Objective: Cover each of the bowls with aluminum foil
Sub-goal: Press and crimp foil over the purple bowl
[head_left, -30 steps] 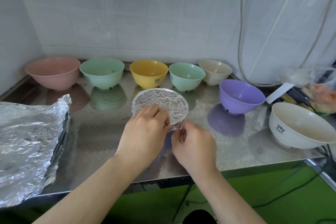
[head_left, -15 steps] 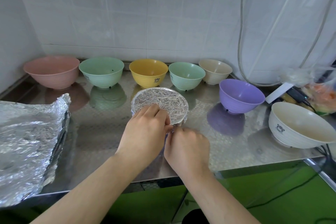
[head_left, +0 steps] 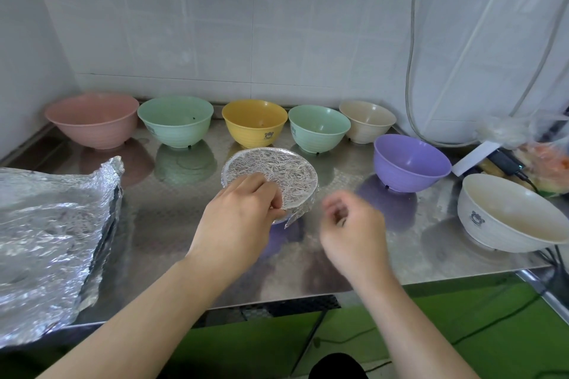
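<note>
The foil-covered bowl (head_left: 271,177) sits mid-counter in front of you, its top already stretched flat, but one loose foil flap (head_left: 294,218) sticks out below the near rim. To finish this step well, fold that flap down and press it flat against the bowl's wall, working round the rim so no edge lifts; press lightly, since thin foil tears easily.

Your left hand (head_left: 243,218) lies over the bowl's near-left edge, fingers curled onto the foil at the rim and steadying it. The flap is just to the right of those fingertips. Your right hand (head_left: 351,224) hangs just beside the bowl on its right, apart from it, fingers loosely curled and blurred; it appears to hold nothing.

Beyond your hands stand the uncovered bowls: pink bowl (head_left: 92,120), yellow bowl (head_left: 254,121), purple bowl (head_left: 411,161). The spare foil sheet (head_left: 49,224) lies well off to your left hand's side.
</note>
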Available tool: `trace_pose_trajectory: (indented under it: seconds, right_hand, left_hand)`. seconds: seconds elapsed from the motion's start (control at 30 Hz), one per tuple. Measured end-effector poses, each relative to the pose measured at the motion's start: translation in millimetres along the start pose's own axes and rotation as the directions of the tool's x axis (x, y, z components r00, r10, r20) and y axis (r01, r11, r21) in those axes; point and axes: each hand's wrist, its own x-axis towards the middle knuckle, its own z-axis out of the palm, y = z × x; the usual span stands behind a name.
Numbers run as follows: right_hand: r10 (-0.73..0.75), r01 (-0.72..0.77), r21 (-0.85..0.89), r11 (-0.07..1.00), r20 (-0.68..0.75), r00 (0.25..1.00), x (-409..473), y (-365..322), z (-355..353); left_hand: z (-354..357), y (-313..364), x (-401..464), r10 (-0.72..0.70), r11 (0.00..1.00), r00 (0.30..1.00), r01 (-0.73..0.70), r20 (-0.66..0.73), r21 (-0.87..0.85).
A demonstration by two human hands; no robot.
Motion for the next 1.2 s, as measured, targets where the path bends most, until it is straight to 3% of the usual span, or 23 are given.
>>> trace_pose_trajectory:
  seconds: [0.17, 0.3, 0.77, 1.0, 1.2]
  right_hand:
    - [-0.032, 0.029, 0.014, 0.999, 0.282, 0.959, 27, 3, -8]
    - [-0.072, 0.077, 0.002, 0.997, 0.384, 0.92, 31, -5, 2]
    - [-0.044, 0.054, -0.023, 0.998, 0.33, 0.943, 15, -16, 18]
    - [0.015, -0.063, 0.112, 0.992, 0.384, 0.923, 18, -12, 8]
    - [0.035, -0.142, 0.243, 0.96, 0.397, 0.917, 12, -9, 1]
  left_hand:
    - [-12, -11, -1, -0.002, 0.992, 0.997, 0.013, 0.082, -0.126]
    - [-16, -19, -2, 0.017, 0.986, 0.994, 0.002, 0.11, -0.169]
    - [-19, -24, 0, -0.028, 0.983, 0.99, 0.052, 0.136, -0.177]
    - [-15, -13, -9, -0.306, 0.946, 0.943, 0.316, 0.129, -0.069]
    - [-15, -5, -3, -0.497, 0.831, 0.849, 0.525, 0.179, -0.183]
